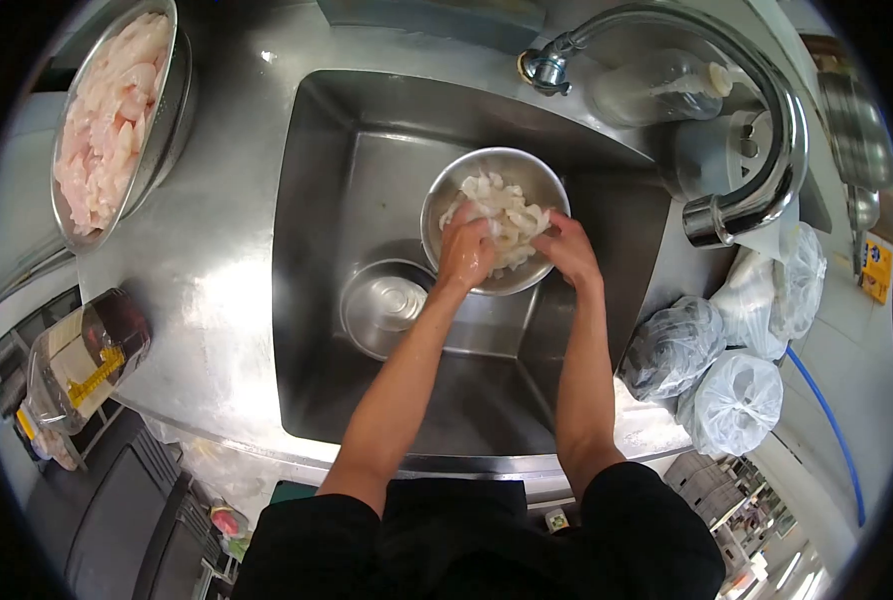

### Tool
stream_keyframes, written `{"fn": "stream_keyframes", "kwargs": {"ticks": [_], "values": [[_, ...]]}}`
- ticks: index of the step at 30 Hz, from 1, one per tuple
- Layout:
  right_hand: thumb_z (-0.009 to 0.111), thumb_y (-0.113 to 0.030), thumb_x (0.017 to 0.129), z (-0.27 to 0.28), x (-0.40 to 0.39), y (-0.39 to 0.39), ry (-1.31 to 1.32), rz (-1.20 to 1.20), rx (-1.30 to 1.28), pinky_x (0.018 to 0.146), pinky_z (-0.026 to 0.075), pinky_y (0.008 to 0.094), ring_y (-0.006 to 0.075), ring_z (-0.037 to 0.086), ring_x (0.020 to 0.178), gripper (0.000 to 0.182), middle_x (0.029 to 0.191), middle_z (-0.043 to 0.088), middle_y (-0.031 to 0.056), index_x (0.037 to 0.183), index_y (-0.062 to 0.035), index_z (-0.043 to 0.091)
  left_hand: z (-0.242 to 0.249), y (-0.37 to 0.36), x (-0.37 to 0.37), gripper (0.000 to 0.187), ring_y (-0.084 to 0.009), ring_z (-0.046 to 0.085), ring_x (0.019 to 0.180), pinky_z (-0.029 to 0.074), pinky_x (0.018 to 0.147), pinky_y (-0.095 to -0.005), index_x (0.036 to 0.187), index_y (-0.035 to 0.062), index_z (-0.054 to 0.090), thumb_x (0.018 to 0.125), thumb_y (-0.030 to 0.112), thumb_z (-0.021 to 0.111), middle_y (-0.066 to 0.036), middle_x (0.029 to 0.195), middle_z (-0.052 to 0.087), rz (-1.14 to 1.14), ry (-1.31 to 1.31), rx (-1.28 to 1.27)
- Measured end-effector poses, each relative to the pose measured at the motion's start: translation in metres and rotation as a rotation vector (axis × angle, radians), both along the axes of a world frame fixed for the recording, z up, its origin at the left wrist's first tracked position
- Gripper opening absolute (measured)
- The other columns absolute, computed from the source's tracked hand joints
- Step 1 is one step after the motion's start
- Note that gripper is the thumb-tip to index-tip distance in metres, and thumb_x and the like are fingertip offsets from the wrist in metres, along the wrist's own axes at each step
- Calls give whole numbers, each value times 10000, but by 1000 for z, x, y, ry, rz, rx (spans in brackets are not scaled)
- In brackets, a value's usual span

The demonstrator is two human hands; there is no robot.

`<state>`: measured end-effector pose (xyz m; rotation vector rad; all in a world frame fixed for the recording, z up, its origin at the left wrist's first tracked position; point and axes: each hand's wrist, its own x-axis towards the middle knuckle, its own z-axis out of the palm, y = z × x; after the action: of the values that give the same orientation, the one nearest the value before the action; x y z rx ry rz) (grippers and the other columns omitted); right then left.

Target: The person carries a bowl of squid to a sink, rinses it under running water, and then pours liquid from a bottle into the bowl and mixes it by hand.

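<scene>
The pale cut pieces (507,215) are sitting in a round steel bowl (542,180) inside the sink (317,200), a bit above the middle of the view. Both hands are working in that bowl: the left hand (466,250) is pressing in at the bowl's 8 o'clock with its fingers curled down into the pieces, and the right hand (570,248) is coming in at 4 o'clock, fingers bent and gripping a clump too. A smaller empty steel dish (392,305) is lying in the sink just beside the bowl at its 7 o'clock. The curved tap (757,110) is arching over from 2 o'clock, spout hanging off past the bowl's right side. Way out at 10 o'clock on the bench (217,260), a big oval tray (162,110) is holding more pale pinkish slices (107,120). At 4 o'clock, tied plastic bags (732,400) are bunching up by the sink's edge.
</scene>
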<state>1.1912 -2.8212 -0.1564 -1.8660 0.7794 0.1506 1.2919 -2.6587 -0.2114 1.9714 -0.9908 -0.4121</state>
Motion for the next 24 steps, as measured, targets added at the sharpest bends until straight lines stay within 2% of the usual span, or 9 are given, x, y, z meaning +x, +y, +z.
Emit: {"fn": "stream_keyframes", "kwargs": {"ticks": [2,3,6,12,14,15,16,20,24], "values": [[660,-102,696,-27,4,15,56,-461,386,830,476,312,209,587,1016,569,1148,582,148,1239,-57,493,7,-9,-12,400,-419,484,1133,371,971,-447,1100,12,567,771,232,629,-243,1174,540,492,258,215],[678,-96,732,-32,18,36,78,-527,276,805,476,313,178,586,957,511,1081,611,85,1213,-34,519,-6,-20,-12,466,-390,509,1118,386,964,-416,1153,-2,537,766,238,634,-246,1177,548,668,754,155],[677,-74,720,-95,23,39,-11,-427,-46,765,486,300,169,590,936,515,1072,615,86,1210,-33,525,-35,-34,0,460,-358,534,1101,406,944,-390,1149,-5,545,761,225,632,-248,1175,554,425,929,113],[673,-123,688,32,10,4,45,-358,395,820,475,317,214,604,928,512,1005,645,71,1180,-38,560,30,-10,6,566,-349,500,1157,401,966,-356,1213,-20,515,730,241,654,-252,1232,509,-16,369,169],[672,-110,685,27,21,6,122,-369,361,830,473,320,216,603,938,515,1013,644,67,1182,-38,561,10,-21,-6,555,-359,491,1156,398,968,-359,1220,-17,498,746,229,650,-254,1251,486,473,333,228],[674,-90,698,8,30,21,136,-495,356,824,474,320,216,592,967,548,1046,632,73,1224,-43,531,-4,-33,-7,578,-372,500,1132,399,959,-369,1238,-16,472,754,244,654,-262,1226,499,681,701,77],[676,-70,711,-12,32,33,154,-621,350,817,476,319,216,581,996,583,1078,620,79,1266,-47,501,-11,-37,-8,578,-372,500,1132,399,959,-369,1238,-16,472,754,244,654,-262,1226,499,684,703,78],[666,-53,715,-55,36,31,199,-261,-124,863,465,326,213,558,1048,646,1159,584,72,1323,-54,448,1,-38,13,484,-325,538,1101,415,930,-368,1172,32,558,715,167,639,-208,1167,564,351,841,121],[653,5,675,23,20,22,-166,-379,403,889,456,304,194,566,1052,664,1184,579,94,1309,-49,462,27,-21,22,441,-339,499,1160,381,982,-402,1131,56,605,698,138,617,-217,1266,502,-31,581,-6]]}}
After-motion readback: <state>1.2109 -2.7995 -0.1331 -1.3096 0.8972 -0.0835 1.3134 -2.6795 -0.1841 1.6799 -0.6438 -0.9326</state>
